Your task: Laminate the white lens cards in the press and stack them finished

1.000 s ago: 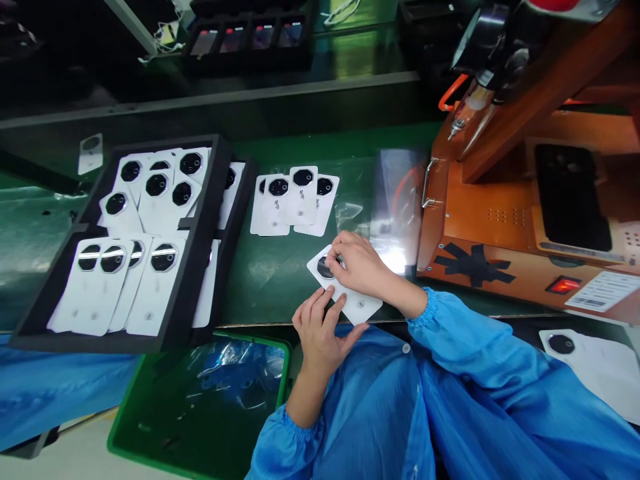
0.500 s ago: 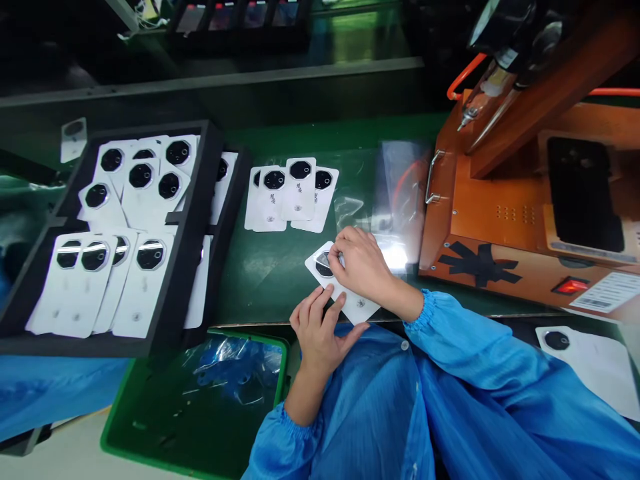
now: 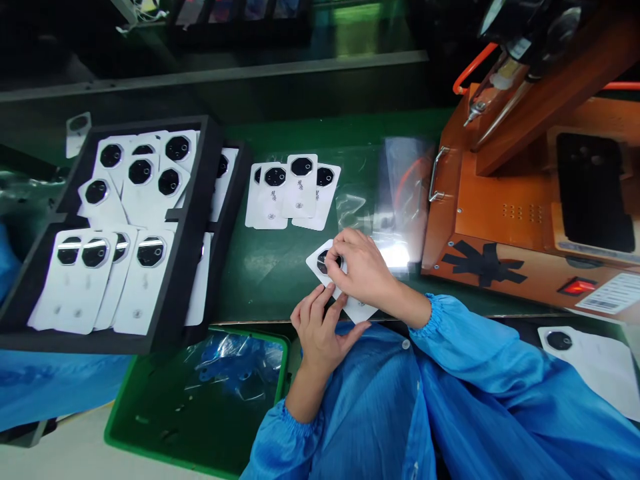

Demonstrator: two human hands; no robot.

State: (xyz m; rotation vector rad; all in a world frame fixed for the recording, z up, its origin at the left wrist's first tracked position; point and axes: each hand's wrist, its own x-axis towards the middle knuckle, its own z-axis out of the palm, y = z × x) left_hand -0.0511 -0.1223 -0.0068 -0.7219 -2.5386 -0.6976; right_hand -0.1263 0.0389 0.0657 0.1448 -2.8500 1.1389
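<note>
Near the front edge of the green table, our left hand pinned the white cover flat while our right hand pinched at its lens; we judged a slip could smudge it.

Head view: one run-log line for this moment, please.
left hand: steadies white cover near edge | right hand: fingers at its black lens ring | beside: cover pile, black tray, orange machine

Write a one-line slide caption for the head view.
Both hands, left hand and right hand, press a white phone back cover on the green belt.
</note>
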